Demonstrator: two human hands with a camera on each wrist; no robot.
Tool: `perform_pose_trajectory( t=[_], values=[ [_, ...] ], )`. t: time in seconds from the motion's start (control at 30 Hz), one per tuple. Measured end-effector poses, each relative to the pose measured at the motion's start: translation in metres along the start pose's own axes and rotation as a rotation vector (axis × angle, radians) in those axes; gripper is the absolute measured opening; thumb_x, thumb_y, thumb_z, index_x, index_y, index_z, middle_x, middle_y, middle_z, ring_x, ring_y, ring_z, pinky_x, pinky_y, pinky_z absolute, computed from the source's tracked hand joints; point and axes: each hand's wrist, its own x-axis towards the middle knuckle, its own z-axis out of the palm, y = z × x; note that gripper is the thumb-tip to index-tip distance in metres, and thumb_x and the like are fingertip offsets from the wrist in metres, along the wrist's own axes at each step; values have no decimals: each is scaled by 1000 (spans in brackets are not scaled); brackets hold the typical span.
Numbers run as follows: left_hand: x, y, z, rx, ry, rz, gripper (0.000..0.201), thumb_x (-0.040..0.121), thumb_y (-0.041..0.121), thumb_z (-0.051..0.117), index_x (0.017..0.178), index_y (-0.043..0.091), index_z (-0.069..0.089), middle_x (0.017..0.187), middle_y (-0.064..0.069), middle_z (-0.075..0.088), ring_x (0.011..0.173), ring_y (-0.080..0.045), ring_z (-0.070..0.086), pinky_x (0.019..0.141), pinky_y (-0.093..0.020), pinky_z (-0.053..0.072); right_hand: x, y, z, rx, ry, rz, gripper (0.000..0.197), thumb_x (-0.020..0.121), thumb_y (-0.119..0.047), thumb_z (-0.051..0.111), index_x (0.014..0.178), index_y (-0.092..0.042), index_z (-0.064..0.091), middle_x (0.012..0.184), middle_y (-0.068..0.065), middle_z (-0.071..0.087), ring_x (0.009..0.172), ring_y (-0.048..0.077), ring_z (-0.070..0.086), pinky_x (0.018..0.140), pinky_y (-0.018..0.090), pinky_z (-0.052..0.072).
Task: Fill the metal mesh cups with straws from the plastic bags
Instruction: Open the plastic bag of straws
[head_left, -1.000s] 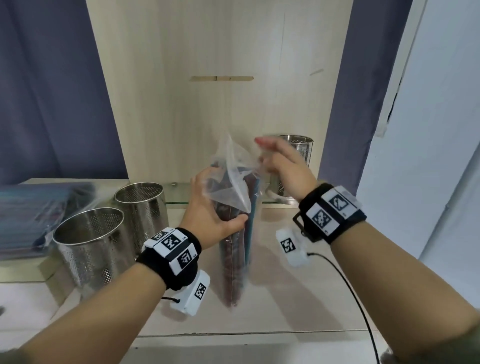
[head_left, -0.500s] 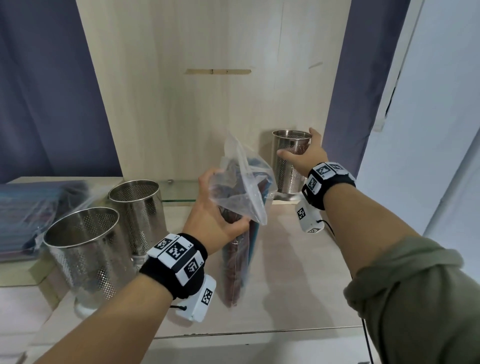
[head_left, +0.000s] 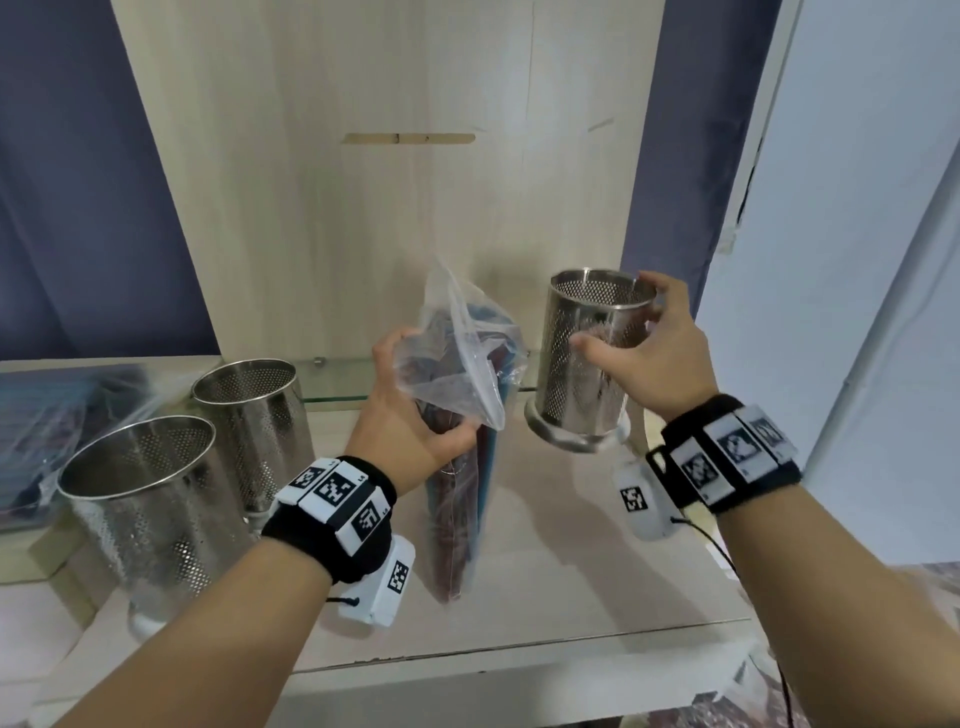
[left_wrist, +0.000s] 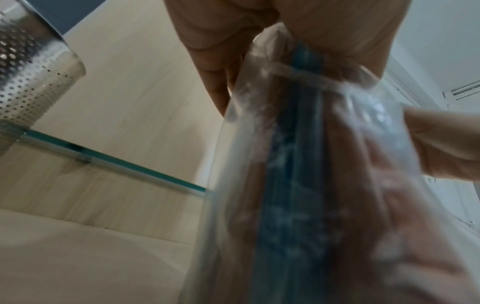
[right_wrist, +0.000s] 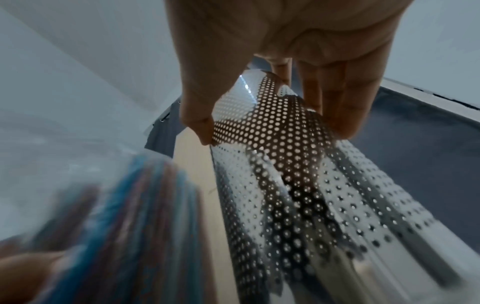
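My left hand (head_left: 410, 415) grips a clear plastic bag (head_left: 457, 374) of red and blue straws (head_left: 457, 519) upright above the wooden shelf; in the left wrist view its fingers (left_wrist: 215, 61) curl round the bag (left_wrist: 311, 185). My right hand (head_left: 644, 358) holds a perforated metal cup (head_left: 587, 364) lifted and tilted just right of the bag, thumb in front, fingers behind the rim. The right wrist view shows the cup (right_wrist: 285, 185) between thumb and fingers (right_wrist: 335, 98), with the straws (right_wrist: 124, 205) at lower left. The cup's inside shows no straws.
Two more perforated metal cups (head_left: 254, 415) (head_left: 150, 514) stand at the left of the shelf (head_left: 571, 571). More bagged straws (head_left: 52, 415) lie on a ledge at far left. A wooden back panel (head_left: 395, 208) rises behind; a white wall (head_left: 857, 260) stands on the right.
My right hand left the bag's top, reached to the cup at the back right, took hold of it and lifted it toward the bag. The left hand kept holding the bag.
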Motion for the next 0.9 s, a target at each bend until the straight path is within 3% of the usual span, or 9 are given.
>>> perform_pose_trajectory(
  t=[0.1,0.2,0.27,0.37,0.43,0.53,0.67,0.77,0.9],
  values=[
    [1,3,3,31,4,21,91,64,22,86,130,29,24,109,25,51,98,4,59,79,-4,44,-31,15,-7,6,-54,4,91,62,-43,90,136,-24,41,112,-13,56,99,5,58,85,13,45],
    [0,7,3,30,-21,12,89,64,23,84,121,44,19,101,10,61,87,-13,67,77,-28,57,-47,32,-5,2,-117,35,95,58,-42,93,135,-27,40,116,-10,58,105,13,62,96,33,53],
    [-1,9,2,37,-15,19,91,64,22,84,124,44,19,105,3,64,88,-17,68,79,-38,58,-53,38,-1,16,-148,45,95,56,-42,93,134,-33,39,123,-6,57,110,17,62,98,37,53],
    [-3,15,1,57,3,34,92,66,18,84,125,43,19,110,9,61,94,-9,65,82,-28,54,-57,38,3,50,-180,59,94,60,-36,93,136,-31,38,120,-9,56,110,14,60,95,26,50],
    [-5,18,0,60,4,46,91,67,17,84,123,45,18,108,21,55,94,3,60,80,-17,49,-59,36,6,25,-200,61,96,62,-33,93,140,-25,37,109,-20,52,106,9,57,90,18,45],
    [-6,19,-3,66,-18,57,93,67,17,85,118,54,16,108,25,51,96,7,57,78,-9,44,-61,42,12,-1,-218,70,95,62,-34,93,139,-25,37,102,-30,44,105,8,53,89,17,44],
    [-9,23,-7,49,-64,54,96,66,17,86,119,57,15,112,13,57,97,-7,64,86,-23,52,-62,52,15,52,-258,93,93,63,-31,92,136,-28,36,105,-24,49,108,12,56,77,3,39],
    [-11,25,-13,90,-98,69,99,64,24,88,125,55,17,115,18,55,97,-4,62,90,-24,51,-61,53,13,62,-326,92,96,64,-33,92,139,-26,32,117,-15,52,117,15,54,90,16,41],
    [-12,34,-26,207,-146,66,102,60,41,90,133,47,19,135,13,42,121,-7,49,106,-37,42,-58,22,1,-63,-265,-149,93,68,-49,74,146,-19,33,140,-4,38,127,1,30,107,18,24]
  ],
)
